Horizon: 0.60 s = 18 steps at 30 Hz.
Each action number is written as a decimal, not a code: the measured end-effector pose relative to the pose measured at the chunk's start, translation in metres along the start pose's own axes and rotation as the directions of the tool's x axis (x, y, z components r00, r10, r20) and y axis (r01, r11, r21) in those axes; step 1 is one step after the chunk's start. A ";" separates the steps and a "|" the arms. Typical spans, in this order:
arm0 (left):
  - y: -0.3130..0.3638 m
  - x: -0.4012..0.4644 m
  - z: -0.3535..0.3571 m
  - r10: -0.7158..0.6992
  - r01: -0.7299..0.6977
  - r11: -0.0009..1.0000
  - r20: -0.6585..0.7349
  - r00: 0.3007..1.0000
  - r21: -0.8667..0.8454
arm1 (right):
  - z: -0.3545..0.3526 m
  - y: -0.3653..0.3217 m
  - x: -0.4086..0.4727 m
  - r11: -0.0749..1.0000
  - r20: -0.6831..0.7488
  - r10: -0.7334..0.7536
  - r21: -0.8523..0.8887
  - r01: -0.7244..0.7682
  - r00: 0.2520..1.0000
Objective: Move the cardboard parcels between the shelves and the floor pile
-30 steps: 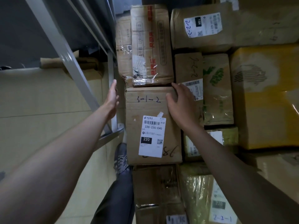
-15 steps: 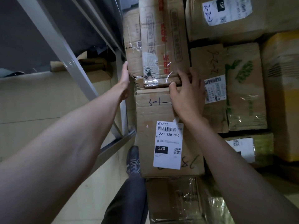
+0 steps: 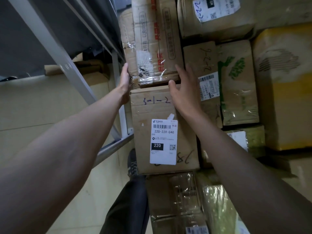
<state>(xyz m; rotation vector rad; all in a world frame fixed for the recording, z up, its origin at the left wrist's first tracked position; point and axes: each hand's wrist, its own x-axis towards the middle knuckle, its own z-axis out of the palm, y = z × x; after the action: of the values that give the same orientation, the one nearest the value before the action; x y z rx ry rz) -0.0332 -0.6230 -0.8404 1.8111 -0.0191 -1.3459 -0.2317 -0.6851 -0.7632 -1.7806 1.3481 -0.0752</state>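
Note:
A cardboard parcel (image 3: 152, 112) marked "3-1-2", with a white shipping label, lies on top of the floor pile in the middle of the view. Beyond it sits a taped parcel with red print (image 3: 152, 39). My left hand (image 3: 125, 81) rests flat against the left side, at the seam between these two parcels. My right hand (image 3: 184, 92) hovers over the far right corner of the labelled parcel, fingers spread and reaching toward the taped parcel's near edge. Neither hand holds anything.
More parcels fill the right: one marked "2-2-2" (image 3: 202, 78), one with green print (image 3: 236, 81), a yellow one (image 3: 287, 85) and a labelled one at the top (image 3: 216, 16). A grey metal shelf frame (image 3: 55, 48) runs along the left. My shoe (image 3: 132, 163) stands beside the pile.
Both hands have moved forward, off the labelled parcel's far end toward the taped parcel beyond it. The right hand has lifted off and spread its fingers. The camera has moved closer.

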 end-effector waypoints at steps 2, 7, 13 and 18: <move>-0.004 -0.018 0.002 -0.003 0.003 0.999 0.011 1.000 -0.055 | -0.011 0.000 -0.013 0.998 -0.020 -0.011 0.059 0.012 1.000; -0.018 -0.074 0.006 -0.110 0.107 0.980 -0.006 0.994 -0.165 | -0.039 0.009 -0.056 0.997 0.007 -0.008 0.083 0.007 1.000; -0.052 -0.152 0.012 -0.036 0.011 0.985 -0.144 0.989 -0.174 | -0.068 0.029 -0.122 0.990 0.014 -0.038 0.136 0.036 0.999; -0.109 -0.229 0.018 -0.078 0.006 0.964 -0.263 0.962 -0.266 | -0.067 0.048 -0.194 0.982 0.104 -0.076 0.180 0.056 0.992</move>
<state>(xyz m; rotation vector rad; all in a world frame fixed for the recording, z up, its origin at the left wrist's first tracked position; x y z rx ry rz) -0.1925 -0.4566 -0.7320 1.7585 0.3332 -1.0608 -0.3819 -0.5708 -0.6695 -1.6555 1.1666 -0.1264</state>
